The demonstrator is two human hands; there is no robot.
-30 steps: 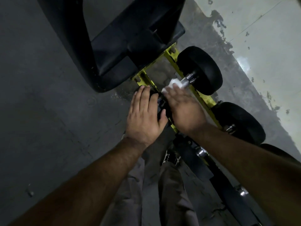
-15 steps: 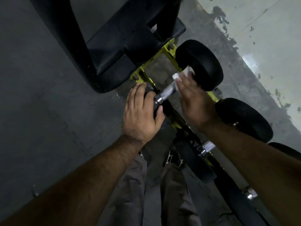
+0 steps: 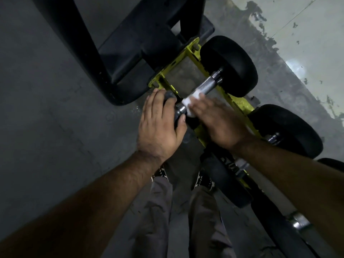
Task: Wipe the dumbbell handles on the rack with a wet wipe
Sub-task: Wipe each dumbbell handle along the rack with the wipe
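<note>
The left hand (image 3: 158, 125) covers the dumbbell's near head; the right hand (image 3: 219, 123) hides most of the wet wipe (image 3: 189, 105).

— How many dumbbells can you make out on the rack (image 3: 239, 104)?

— Four: the first dumbbell (image 3: 229, 66) at the far end, a second dumbbell (image 3: 286, 130), a third dumbbell (image 3: 226, 180), and a fourth dumbbell (image 3: 299, 223) low on the right, mostly hidden by my arm.

— Wipes?

— One wet wipe (image 3: 189, 103).

— Hands?

— Two, my left hand (image 3: 160, 127) and my right hand (image 3: 219, 121). Two shoes, too: left shoe (image 3: 160, 173), right shoe (image 3: 203, 180).

— Anything else?

— One black bench (image 3: 119, 45).
</note>
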